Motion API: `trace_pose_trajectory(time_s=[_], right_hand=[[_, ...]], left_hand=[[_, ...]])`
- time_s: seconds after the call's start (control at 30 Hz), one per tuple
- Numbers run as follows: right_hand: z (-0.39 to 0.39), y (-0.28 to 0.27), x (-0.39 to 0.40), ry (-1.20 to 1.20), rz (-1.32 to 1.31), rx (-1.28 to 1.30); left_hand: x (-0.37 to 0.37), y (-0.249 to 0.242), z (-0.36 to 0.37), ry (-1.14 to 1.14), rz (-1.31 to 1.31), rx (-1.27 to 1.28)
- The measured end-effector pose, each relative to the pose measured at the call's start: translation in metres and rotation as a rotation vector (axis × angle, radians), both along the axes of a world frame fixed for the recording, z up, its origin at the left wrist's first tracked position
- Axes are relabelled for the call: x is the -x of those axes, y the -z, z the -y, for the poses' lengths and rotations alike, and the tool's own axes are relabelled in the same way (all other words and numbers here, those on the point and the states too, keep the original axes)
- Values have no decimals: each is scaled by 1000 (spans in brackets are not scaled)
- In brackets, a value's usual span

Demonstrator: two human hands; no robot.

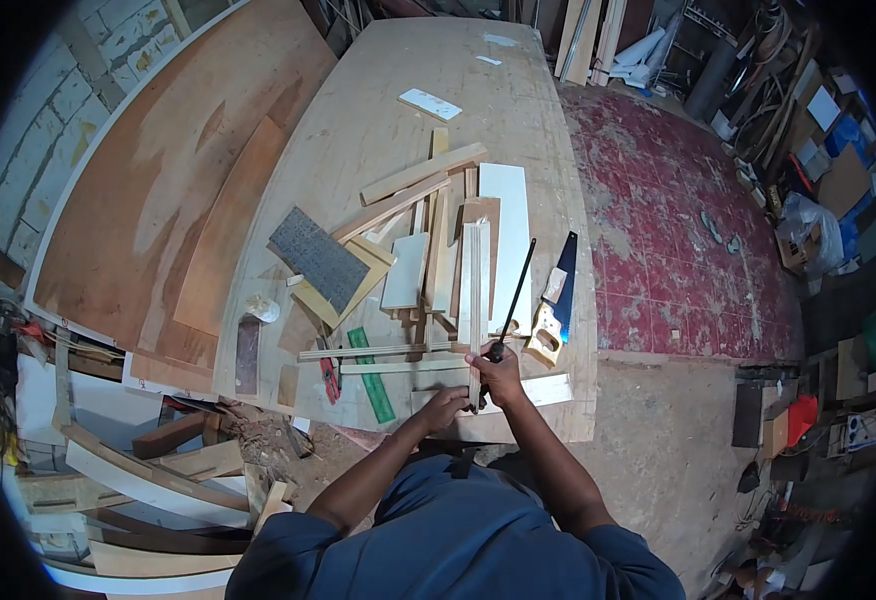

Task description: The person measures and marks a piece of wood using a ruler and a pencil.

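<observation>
Fingers of the right hand [499, 378] close around a long dark tool [525, 270], its shaft pointing away beyond them. The left hand's [446, 409] fingers meet the near end of pale wooden strips [474, 280] on the surface [368, 110]; whether they clamp cannot be told. Steady strips, and fingers clear of the tool's line, would likely serve best beside the handsaw [567, 263].

No lettering, brand, number or sign can be read. The long green plastic strip [371, 376] and the handsaw with dark blue blade and pale handle [567, 275] possibly bear markings, too small to make out.
</observation>
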State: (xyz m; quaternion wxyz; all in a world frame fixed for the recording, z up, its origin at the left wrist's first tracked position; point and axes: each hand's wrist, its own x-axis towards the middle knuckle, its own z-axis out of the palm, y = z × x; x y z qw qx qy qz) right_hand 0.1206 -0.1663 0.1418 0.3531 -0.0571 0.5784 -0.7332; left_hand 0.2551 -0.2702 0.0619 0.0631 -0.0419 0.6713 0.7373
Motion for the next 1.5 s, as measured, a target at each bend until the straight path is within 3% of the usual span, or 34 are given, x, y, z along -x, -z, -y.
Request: trace_pose_trajectory(time_s=[0.03,0.17,0.23,0.3,0.77,0.83,1.5], right_hand=[[-1,2,0,0,1,-2],[-3,8,3,-35,55,45],[-4,8,2,-41,58,39],[-4,7,1,-38,157,96],[-6,5,-1,-110,136,131],[-7,5,-2,-123,131,140],[-7,17,-3,-89,172,118]], left_hand=[[-1,8,0,7,105,-73],[1,-36,-6,-23,39,-88],[0,-41,-5,-53,64,78],[1,-43,-8,-99,54,79],[-2,-54,-5,-222,103,187],[-3,-56,-2,-211,105,366],[-6,-47,-4,-163,92,252]])
